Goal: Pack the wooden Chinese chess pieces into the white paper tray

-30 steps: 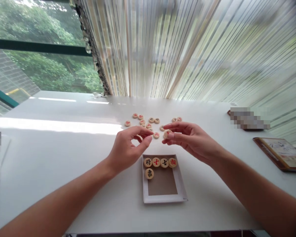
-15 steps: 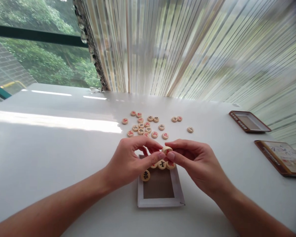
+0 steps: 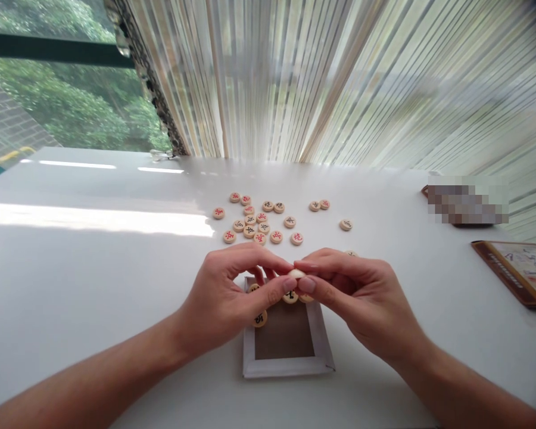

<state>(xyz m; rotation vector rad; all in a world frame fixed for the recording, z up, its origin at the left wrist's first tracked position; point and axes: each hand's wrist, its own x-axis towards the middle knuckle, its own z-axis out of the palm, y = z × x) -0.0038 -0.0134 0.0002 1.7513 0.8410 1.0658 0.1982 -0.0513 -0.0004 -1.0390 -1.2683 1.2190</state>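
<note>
Between the fingertips of both hands is a pale round xiangqi piece [image 3: 297, 274], held over the far end of a shallow box [image 3: 290, 366]. My left hand [image 3: 241, 286] pinches it from the left with thumb and fingers. From the right, my right hand [image 3: 355, 292] grips the same piece. Its marked face does not show. Inside the box, a black-marked piece [image 3: 259, 317] lies at the left side, and another black-marked piece [image 3: 290, 295] sits below my fingertips. My hands partly cover the other pieces in the box.
Beyond my hands, several red- and black-marked pieces [image 3: 250, 230] are scattered on the white table [image 3: 116, 286]. One piece [image 3: 346, 224] lies apart to the right. A brown printed box lid [image 3: 518, 271] rests at the right, with a partly blurred tray [image 3: 467, 205] behind it. A string curtain [image 3: 268, 83] hangs at the back.
The held piece has turned, so its red marking no longer shows. Both hands still grip it above the box. The view has shifted slightly.
</note>
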